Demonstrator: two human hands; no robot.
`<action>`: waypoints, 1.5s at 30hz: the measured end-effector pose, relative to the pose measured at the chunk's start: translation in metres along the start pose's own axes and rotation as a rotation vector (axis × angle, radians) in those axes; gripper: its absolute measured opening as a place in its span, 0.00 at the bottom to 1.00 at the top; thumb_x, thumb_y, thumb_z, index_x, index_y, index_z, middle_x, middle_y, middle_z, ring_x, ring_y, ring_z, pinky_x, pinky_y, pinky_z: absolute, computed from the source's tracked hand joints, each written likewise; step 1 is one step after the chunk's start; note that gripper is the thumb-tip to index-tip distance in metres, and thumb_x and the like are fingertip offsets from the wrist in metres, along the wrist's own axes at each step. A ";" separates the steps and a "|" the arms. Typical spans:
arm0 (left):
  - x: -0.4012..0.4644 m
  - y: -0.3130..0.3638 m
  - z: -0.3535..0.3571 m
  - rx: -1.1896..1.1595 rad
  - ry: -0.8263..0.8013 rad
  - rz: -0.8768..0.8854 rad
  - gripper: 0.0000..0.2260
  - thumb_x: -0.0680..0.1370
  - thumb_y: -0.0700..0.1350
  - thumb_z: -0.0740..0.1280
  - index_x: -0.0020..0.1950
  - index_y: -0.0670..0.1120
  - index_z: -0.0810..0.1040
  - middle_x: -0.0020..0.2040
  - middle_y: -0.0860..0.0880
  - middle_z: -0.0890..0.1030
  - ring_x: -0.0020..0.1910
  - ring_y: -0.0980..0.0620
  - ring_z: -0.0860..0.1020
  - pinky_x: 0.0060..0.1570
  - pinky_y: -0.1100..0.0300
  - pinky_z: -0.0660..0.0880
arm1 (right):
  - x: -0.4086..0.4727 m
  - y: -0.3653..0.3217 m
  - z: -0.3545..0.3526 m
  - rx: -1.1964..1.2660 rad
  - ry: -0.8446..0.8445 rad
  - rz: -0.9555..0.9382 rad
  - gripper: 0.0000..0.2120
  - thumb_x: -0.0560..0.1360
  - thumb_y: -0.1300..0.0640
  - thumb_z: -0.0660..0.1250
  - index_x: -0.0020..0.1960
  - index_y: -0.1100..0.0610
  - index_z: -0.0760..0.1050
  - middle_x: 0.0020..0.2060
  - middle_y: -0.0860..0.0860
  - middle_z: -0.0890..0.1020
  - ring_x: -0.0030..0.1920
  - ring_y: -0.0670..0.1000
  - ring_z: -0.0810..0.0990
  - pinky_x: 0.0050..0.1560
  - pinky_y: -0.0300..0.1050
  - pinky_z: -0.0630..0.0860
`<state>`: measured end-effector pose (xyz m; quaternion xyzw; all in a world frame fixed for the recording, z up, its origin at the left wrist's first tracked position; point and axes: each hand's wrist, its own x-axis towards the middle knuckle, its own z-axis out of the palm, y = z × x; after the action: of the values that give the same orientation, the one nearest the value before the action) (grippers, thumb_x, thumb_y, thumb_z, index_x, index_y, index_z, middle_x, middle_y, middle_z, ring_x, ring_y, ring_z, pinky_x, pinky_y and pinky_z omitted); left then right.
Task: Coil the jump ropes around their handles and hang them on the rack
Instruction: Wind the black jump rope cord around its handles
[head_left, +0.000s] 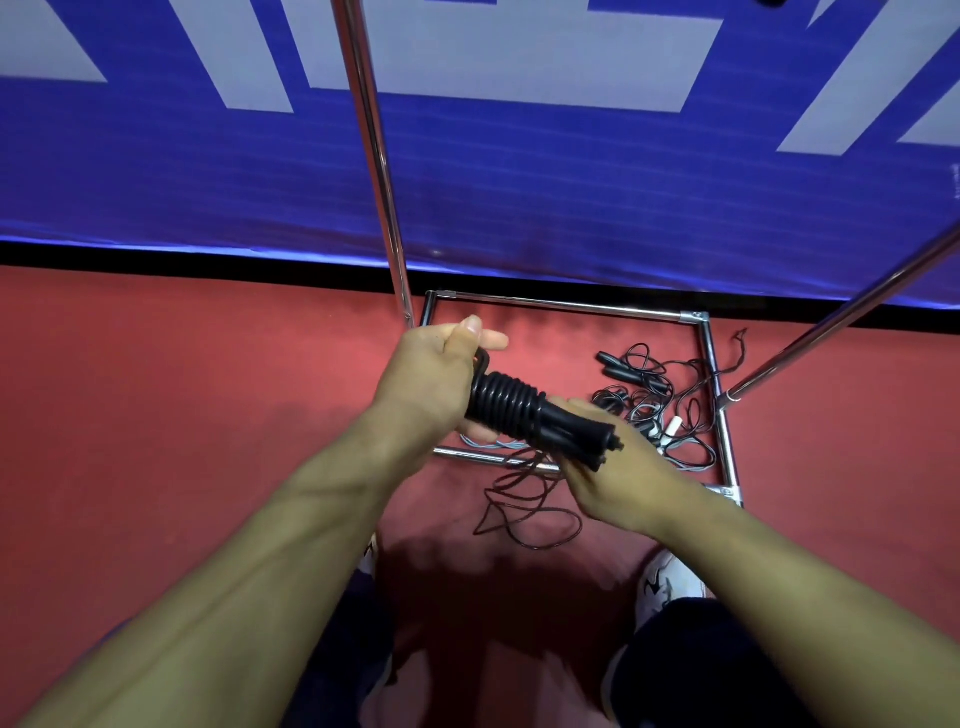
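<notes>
Black rope (506, 408) (floor (182, 389) seemingly red)

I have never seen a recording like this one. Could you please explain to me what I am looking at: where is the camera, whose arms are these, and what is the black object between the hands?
There is no machine here. The single picture comes from a camera worn on a person's head, looking down at their own two arms. The left hand and the right hand both grip a black jump rope: its cord is wound in tight coils around its handles. On the red floor below lie more loose ropes, tangled inside the base frame of a metal rack. One thin cord lies in loops nearer the person's feet; a white shoe shows. Behind is a blue banner.
</notes>
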<state>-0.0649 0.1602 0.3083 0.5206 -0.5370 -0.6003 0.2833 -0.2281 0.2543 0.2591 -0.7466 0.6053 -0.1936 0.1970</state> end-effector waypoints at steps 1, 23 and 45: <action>0.000 -0.001 -0.002 0.036 -0.032 -0.005 0.16 0.86 0.49 0.56 0.49 0.46 0.81 0.35 0.46 0.70 0.21 0.55 0.76 0.19 0.59 0.76 | 0.001 0.002 -0.003 0.023 -0.001 0.049 0.07 0.74 0.50 0.55 0.51 0.44 0.67 0.41 0.46 0.73 0.41 0.51 0.74 0.42 0.49 0.73; 0.027 -0.014 -0.003 0.047 0.460 0.059 0.16 0.85 0.50 0.56 0.41 0.55 0.78 0.37 0.45 0.82 0.30 0.46 0.83 0.27 0.52 0.81 | -0.005 -0.032 0.016 -0.029 0.391 0.034 0.08 0.75 0.55 0.65 0.53 0.51 0.73 0.42 0.43 0.74 0.37 0.48 0.76 0.34 0.48 0.76; 0.010 0.005 0.003 -0.206 0.329 -0.093 0.17 0.86 0.50 0.55 0.45 0.47 0.79 0.45 0.44 0.75 0.32 0.48 0.80 0.21 0.63 0.75 | 0.012 -0.025 0.018 0.748 0.395 0.316 0.09 0.81 0.60 0.57 0.50 0.49 0.73 0.38 0.41 0.79 0.41 0.45 0.78 0.49 0.47 0.76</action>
<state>-0.0723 0.1510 0.3097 0.6042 -0.3943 -0.5715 0.3909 -0.1959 0.2485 0.2574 -0.4711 0.6262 -0.5054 0.3614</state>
